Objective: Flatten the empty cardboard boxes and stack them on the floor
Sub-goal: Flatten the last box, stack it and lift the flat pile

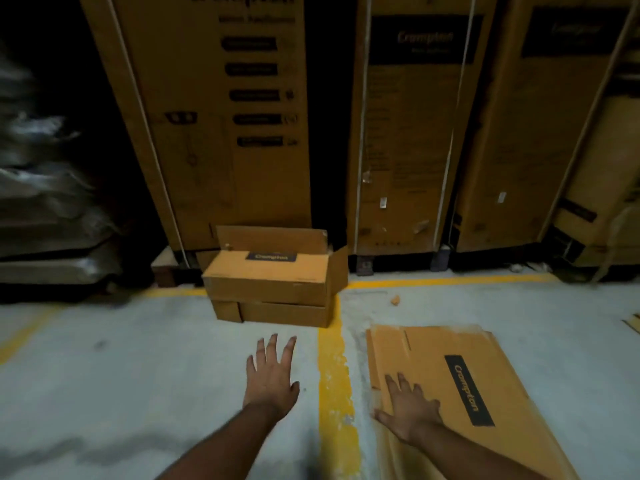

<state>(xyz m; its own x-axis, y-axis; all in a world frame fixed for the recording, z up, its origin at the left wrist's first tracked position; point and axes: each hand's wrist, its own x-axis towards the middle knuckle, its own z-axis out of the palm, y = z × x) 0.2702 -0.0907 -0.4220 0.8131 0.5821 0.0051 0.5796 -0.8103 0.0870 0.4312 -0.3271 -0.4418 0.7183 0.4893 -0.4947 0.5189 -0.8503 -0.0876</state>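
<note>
- You are in a warehouse, a big room where goods are kept.
- You see tall brown cartons (221, 116) standing in a row, tied with white straps (360, 133).
- The grey floor (138, 358) has yellow lines (334, 375) painted on it.
- Some small boxes (270, 285) sit on the floor by the tall ones.

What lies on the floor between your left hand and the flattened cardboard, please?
In the head view, only a painted yellow line on bare floor separates the left hand from the flattened cardboard.
</note>
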